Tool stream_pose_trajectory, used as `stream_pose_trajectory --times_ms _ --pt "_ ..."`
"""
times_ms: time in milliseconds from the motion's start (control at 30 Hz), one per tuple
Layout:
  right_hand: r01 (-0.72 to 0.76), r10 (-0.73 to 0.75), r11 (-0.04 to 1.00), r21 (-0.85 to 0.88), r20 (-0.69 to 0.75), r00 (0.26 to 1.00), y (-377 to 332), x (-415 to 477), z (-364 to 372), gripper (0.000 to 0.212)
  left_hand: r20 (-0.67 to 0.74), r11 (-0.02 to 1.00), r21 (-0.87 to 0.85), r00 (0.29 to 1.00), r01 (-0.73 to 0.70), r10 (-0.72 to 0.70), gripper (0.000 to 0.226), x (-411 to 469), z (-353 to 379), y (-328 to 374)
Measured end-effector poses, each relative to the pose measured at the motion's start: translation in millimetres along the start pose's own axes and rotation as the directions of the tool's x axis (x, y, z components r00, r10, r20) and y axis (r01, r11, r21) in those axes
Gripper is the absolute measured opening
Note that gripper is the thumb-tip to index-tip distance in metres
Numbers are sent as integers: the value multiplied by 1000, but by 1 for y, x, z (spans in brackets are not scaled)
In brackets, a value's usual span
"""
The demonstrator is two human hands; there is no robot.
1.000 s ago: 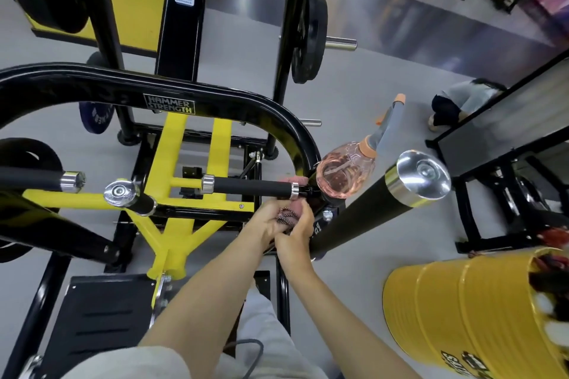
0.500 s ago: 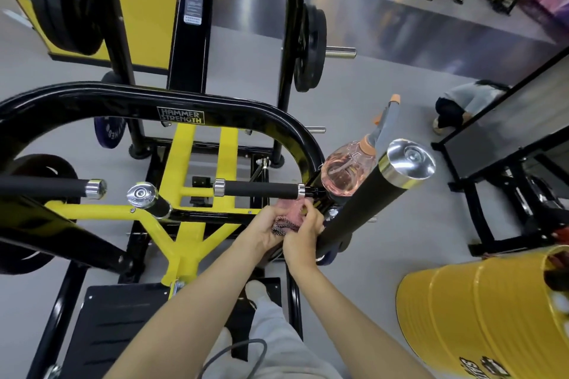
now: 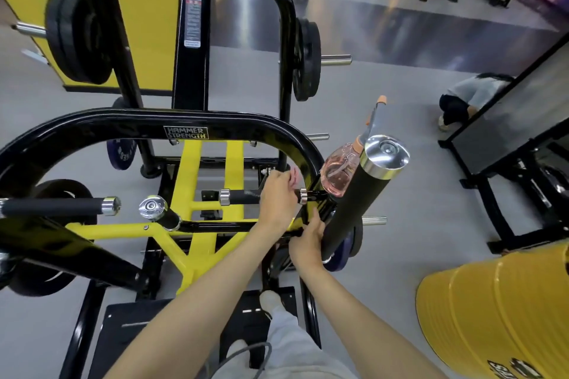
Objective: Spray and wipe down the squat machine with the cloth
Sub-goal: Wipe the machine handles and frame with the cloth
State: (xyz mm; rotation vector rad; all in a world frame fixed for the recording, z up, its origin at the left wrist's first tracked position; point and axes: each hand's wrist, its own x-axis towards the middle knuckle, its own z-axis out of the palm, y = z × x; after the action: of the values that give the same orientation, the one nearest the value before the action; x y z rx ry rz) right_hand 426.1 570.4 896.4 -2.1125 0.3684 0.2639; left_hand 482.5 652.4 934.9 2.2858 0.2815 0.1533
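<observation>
left hand [image 3: 278, 194]: up from below the bar half a second before, it curled over the short black handle [image 3: 243, 197] and gripped the pink cloth [image 3: 294, 175] against it. right hand [image 3: 308, 240]: stayed lower on the black frame; whether it gripped, i could not tell. one spray bottle [image 3: 338, 172], hung just beside on the squat machine [image 3: 92, 129]. two chrome-capped posts [image 3: 385, 154]. one yellow barrel [image 3: 492, 317]. grey floor [image 3: 385, 86]; one person [image 3: 468, 98] crouched there.
</observation>
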Motion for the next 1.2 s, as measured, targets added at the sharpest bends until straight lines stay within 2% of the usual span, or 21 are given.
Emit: stream_pose_trajectory --times_ms 100,133,233,267,367,467,500,533,600,667,733,767,833,933,1000,1067,1133,1200 --pt "-28 28 1000 -11 27 999 -2 3 -2 84 101 987 109 989 -122 111 36 12 16 -1" --pt "-13 13 1000 -19 25 1000 -3 4 -2 80 147 977 140 979 -161 140 36 11 20 2" --pt "41 -42 998 -45 -23 999 -1 6 -1 69 200 938 210 952 -274 233 9 2 31 -7" --pt "46 -47 998 -48 -36 998 -1 7 -1 64 198 912 235 935 -337 295 14 -2 28 -10" --pt "54 -56 998 -38 -45 997 -3 6 -4 50 242 737 349 815 -580 527 34 -13 20 -23" --pt "92 -91 996 13 -63 994 -3 5 -5 56 414 568 438 717 -697 561 34 -20 19 -33" --pt "82 -82 997 6 -61 995 -2 5 -4 59 450 533 460 704 -710 550 34 -21 19 -33" --pt "62 -62 998 7 -52 997 -2 5 -3 63 426 474 503 685 -722 591 33 -21 18 -35" --pt "-4 4 1000 5 -4 1000 -5 5 -1 75 265 534 478 694 -697 669 29 -11 16 -31" --pt "-22 22 1000 -11 29 999 -6 7 2 83 230 630 409 743 -660 629 23 3 10 -17" --pt "-14 15 1000 -18 47 999 -8 9 4 83 397 667 449 802 -594 447 12 23 14 -8" --pt "-21 21 1000 -7 55 998 -9 11 5 82 446 723 428 823 -542 353 11 33 17 -6" --pt "-48 46 998 29 57 997 -11 12 5 81 499 789 419 840 -449 213 14 49 20 0" --pt "-68 65 997 37 72 995 -13 14 1 80 522 851 402 848 -337 89 25 61 26 6" --pt "-73 72 997 13 79 994 -13 16 -2 77 518 843 437 854 -314 49 20 63 30 10" --pt "-78 77 997 7 62 995 -14 16 -6 72 467 775 536 882 -333 57 20 58 34 12" --pt "-52 52 999 12 32 998 -15 14 -7 56 413 699 589 895 -405 171 19 44 40 7" --pt "-21 20 1000 18 19 1000 -15 11 -7 47 331 631 588 862 -506 383 16 28 41 -5"
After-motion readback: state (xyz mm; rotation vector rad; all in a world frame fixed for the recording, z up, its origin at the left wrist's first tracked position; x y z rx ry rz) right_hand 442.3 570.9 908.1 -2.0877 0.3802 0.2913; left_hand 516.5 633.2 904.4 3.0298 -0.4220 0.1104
